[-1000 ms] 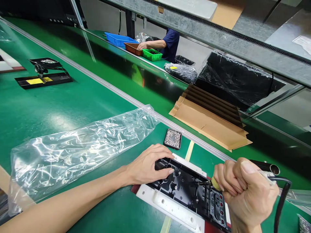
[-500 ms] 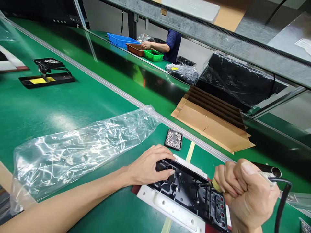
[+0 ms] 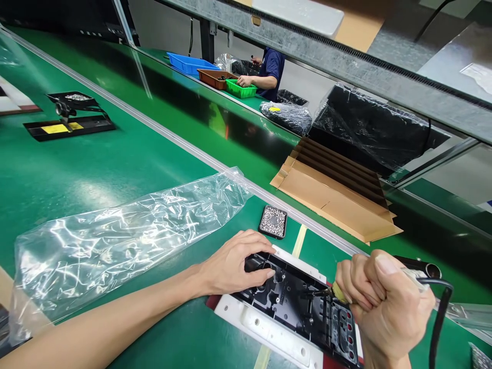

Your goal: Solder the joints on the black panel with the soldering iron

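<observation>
A black plastic panel (image 3: 290, 305) with small screws in it lies in a white fixture (image 3: 271, 332) on a reddish base. My left hand (image 3: 236, 262) grips the panel's left end, its thumb on the near part and its fingers over the far edge. Wrapped in my right hand (image 3: 392, 302) is a corded electric screwdriver (image 3: 339, 293). Its shaft points left and down to the panel's right half; the tip is hard to make out against the black. A small black tray of screws (image 3: 273, 221) sits just beyond my left hand.
A clear plastic bag (image 3: 126, 241) is spread left of my forearm. Folded cardboard (image 3: 334, 197) lies beyond the metal rail (image 3: 180, 146). A black stand-like part (image 3: 69, 125) is at far left. Across the way, a co-worker (image 3: 271, 74) reaches into a green bin (image 3: 241, 89).
My hands, the screwdriver and the panel keep nearly the same pose; the view has shifted slightly. The co-worker's hand has moved from the brown bin to the green one.
</observation>
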### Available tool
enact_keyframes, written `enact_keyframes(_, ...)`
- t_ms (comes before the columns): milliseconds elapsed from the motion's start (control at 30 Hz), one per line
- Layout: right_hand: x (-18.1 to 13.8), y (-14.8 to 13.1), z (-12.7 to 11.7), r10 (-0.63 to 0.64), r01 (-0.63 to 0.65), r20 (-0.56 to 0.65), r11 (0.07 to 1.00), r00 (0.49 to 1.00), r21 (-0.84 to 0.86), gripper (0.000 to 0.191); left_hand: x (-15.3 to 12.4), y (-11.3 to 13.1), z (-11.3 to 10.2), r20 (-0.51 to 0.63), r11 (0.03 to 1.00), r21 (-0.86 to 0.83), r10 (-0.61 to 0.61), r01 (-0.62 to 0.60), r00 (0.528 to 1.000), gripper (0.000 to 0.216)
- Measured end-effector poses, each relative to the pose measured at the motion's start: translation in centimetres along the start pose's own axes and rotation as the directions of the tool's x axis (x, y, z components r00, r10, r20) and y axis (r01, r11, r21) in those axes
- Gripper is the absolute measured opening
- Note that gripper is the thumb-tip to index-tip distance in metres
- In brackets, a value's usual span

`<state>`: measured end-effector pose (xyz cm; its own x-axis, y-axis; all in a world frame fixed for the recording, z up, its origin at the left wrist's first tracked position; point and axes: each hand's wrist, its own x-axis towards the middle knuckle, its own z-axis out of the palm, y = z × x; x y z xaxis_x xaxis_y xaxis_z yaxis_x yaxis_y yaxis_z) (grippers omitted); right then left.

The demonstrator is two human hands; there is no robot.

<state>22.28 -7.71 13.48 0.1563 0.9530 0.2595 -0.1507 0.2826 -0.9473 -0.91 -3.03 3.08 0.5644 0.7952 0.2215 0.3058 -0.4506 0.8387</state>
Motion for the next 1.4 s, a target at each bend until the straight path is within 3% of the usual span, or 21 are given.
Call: enact_keyframes(1400,-0.30,0.28,-0.49,0.007,-0.007,-0.003,1.000,1.000,0.009,0.050,-0.03,-0.28,0.13,-0.012,1.000,0.001,0.011,-0.011,1.000,0.036)
